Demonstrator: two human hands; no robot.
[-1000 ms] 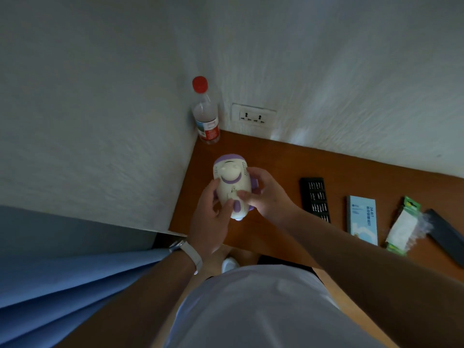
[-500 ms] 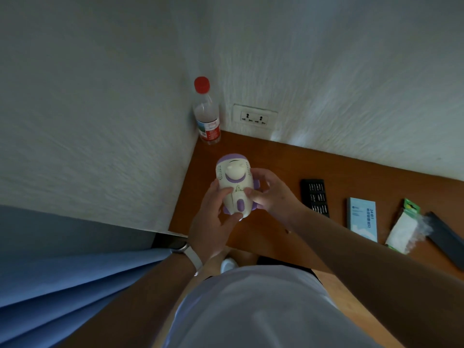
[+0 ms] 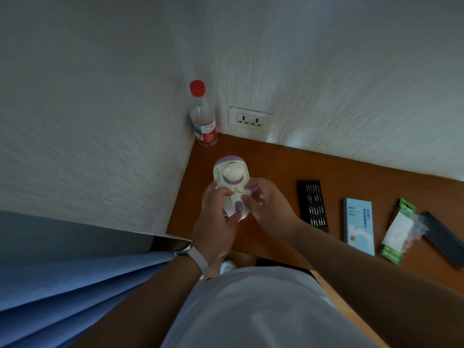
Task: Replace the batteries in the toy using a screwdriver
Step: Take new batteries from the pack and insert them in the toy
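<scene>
Toy in cream and purple, seen from the head camera, held above the near-left corner of the wooden table, its long axis pointing away toward the bottle in the wall corner. The left hand wraps its lower side and the right hand pinches the opposite flank (all 2 clamped on it). The bit tray lies to the right, nearer the right hand, with the battery pack farther right; bare tabletop lies between, and the wall is close on the left
</scene>
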